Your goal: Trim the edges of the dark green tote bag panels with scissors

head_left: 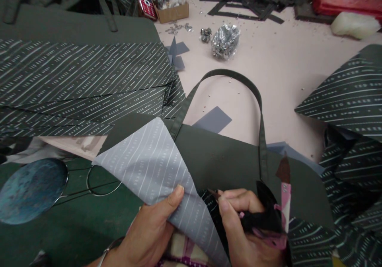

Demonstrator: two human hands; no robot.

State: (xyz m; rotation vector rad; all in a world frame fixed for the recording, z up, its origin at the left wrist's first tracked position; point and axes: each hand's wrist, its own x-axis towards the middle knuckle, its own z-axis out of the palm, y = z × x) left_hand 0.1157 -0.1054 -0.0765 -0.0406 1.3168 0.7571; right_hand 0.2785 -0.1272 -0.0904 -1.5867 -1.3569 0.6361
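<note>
"Right hand [244, 223], closest to the lens, grips a pink-and-black tool [285, 207]; a thin dark tip [214, 194] juts left between thumb and fingers. Whether tip and tool are one piece cannot be told."

"And the left hand [155, 223]?"

"Pinching a grey flap [149, 159], thumb on top. The flap's long axis runs from far left to near right; the tip sits just beside its right edge, touching or not, unclear. The bag [221, 151] lies just beyond both hands, the right one nearer its strap [228, 73]."

"Surface?"

"Pale table [277, 68], the strap arched across it, printed cloth [74, 72] at left and more at right, a shiny packet [225, 42] toward the far side."

"Room?"

"Green floor [68, 235] and a round blue stool [32, 191], both at left."
</note>
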